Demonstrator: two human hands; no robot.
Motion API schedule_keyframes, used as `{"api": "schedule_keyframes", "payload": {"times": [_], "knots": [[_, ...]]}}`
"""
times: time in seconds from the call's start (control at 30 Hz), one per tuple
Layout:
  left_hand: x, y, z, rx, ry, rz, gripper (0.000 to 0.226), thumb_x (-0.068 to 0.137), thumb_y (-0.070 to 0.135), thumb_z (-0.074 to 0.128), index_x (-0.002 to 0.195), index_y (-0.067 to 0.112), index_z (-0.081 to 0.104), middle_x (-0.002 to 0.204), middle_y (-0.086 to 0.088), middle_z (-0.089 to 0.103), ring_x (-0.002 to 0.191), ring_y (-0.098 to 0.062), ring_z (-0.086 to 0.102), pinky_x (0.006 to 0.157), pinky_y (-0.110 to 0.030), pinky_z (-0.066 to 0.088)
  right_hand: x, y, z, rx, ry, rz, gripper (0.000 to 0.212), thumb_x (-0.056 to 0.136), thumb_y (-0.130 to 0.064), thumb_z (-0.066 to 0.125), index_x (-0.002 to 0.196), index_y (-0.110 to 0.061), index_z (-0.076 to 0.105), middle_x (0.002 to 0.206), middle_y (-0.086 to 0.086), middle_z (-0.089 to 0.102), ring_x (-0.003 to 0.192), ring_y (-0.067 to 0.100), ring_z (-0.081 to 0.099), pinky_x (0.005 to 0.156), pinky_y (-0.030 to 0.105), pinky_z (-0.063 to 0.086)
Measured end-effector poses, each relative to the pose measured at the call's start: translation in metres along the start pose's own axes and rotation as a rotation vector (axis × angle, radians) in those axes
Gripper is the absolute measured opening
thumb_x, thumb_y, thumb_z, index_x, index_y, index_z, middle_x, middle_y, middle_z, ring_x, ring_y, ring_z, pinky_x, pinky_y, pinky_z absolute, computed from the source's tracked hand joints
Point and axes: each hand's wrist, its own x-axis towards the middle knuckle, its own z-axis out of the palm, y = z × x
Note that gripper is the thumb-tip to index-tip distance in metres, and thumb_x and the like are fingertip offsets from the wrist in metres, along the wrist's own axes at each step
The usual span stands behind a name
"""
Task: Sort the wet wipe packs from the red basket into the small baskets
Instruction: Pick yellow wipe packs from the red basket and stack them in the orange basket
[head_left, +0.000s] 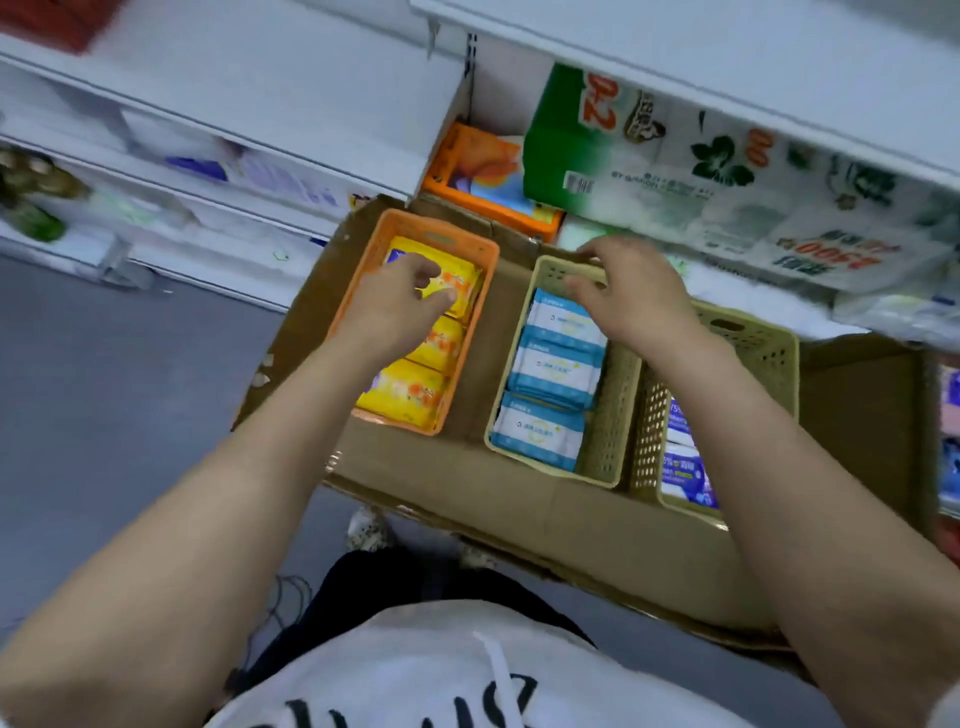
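Now left hand pinches a glossy yellow pack; right hand grips the perforated beige basket.

A flattened brown cardboard sheet lies on the grey floor. White shelves run along the far left, their goods blurred. At far right, a large green-and-white tissue multipack with flower prints sits just beside an orange package on a low shelf.
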Motion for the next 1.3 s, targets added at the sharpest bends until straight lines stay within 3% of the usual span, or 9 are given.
{"api": "schedule_keyframes", "payload": {"times": [0.1, 0.27, 0.67, 0.83, 1.0, 1.17, 1.3], "knots": [[-0.018, -0.016, -0.054, 0.101, 0.154, 0.099, 0.039, 0.090, 0.032, 0.066, 0.125, 0.016, 0.061, 0.122, -0.006, 0.065, 0.111, -0.025, 0.060, 0.092, -0.035, 0.046, -0.008, -0.039, -0.018, -0.006, 0.112, -0.120, 0.033, 0.096, -0.034, 0.058, 0.123, -0.015, 0.061, 0.123, 0.009, 0.062, 0.120, 0.029, 0.048, 0.094, 0.040, 0.042], [-0.035, -0.075, -0.137, 0.072, 0.238, 0.135, 0.036, 0.089, 0.026, 0.069, 0.122, 0.016, 0.062, 0.120, -0.006, 0.065, 0.109, -0.022, 0.062, 0.095, -0.042, 0.049, -0.008, -0.124, -0.012, 0.001, 0.202, -0.232, 0.029, 0.093, -0.028, 0.063, 0.119, -0.014, 0.066, 0.121, 0.008, 0.064, 0.117, 0.030, 0.052, 0.095, 0.038, 0.041], [-0.006, -0.223, -0.362, 0.234, 0.282, 0.200, 0.033, 0.091, 0.031, 0.065, 0.123, 0.023, 0.061, 0.120, 0.001, 0.062, 0.109, -0.017, 0.059, 0.092, -0.036, 0.047, 0.047, -0.375, 0.042, 0.145, 0.245, -0.190, 0.033, 0.094, -0.027, 0.061, 0.126, -0.018, 0.063, 0.128, 0.002, 0.062, 0.119, 0.026, 0.054, 0.098, 0.037, 0.043], [0.053, -0.254, -0.424, 0.315, 0.336, 0.255, 0.036, 0.092, 0.033, 0.064, 0.125, 0.020, 0.061, 0.125, -0.001, 0.062, 0.118, -0.021, 0.055, 0.096, -0.033, 0.040, 0.109, -0.438, 0.049, 0.121, 0.246, -0.191, 0.036, 0.097, -0.035, 0.056, 0.131, -0.022, 0.059, 0.133, -0.002, 0.060, 0.125, 0.020, 0.050, 0.102, 0.029, 0.036], [0.138, -0.270, -0.488, 0.357, 0.364, 0.304, 0.032, 0.093, 0.034, 0.062, 0.123, 0.022, 0.061, 0.124, 0.001, 0.062, 0.119, -0.019, 0.053, 0.095, -0.032, 0.039, 0.206, -0.499, 0.051, 0.169, 0.294, -0.238, 0.034, 0.097, -0.036, 0.056, 0.129, -0.026, 0.059, 0.132, -0.006, 0.060, 0.123, 0.017, 0.051, 0.096, 0.022, 0.032], [0.230, -0.259, -0.569, 0.372, 0.425, 0.333, 0.031, 0.091, 0.028, 0.066, 0.119, 0.015, 0.065, 0.117, -0.005, 0.065, 0.111, -0.024, 0.057, 0.095, -0.034, 0.040, 0.317, -0.570, 0.032, 0.200, 0.289, -0.312, 0.035, 0.096, -0.032, 0.060, 0.129, -0.023, 0.060, 0.130, -0.001, 0.062, 0.121, 0.021, 0.053, 0.099, 0.032, 0.042], [0.298, -0.253, -0.615, 0.332, 0.442, 0.333, 0.031, 0.089, 0.024, 0.068, 0.118, 0.014, 0.067, 0.119, -0.008, 0.065, 0.112, -0.028, 0.058, 0.095, -0.035, 0.040, 0.389, -0.607, 0.020, 0.180, 0.248, -0.304, 0.035, 0.094, -0.030, 0.061, 0.129, -0.021, 0.061, 0.132, -0.001, 0.060, 0.123, 0.022, 0.052, 0.098, 0.033, 0.042]]}}
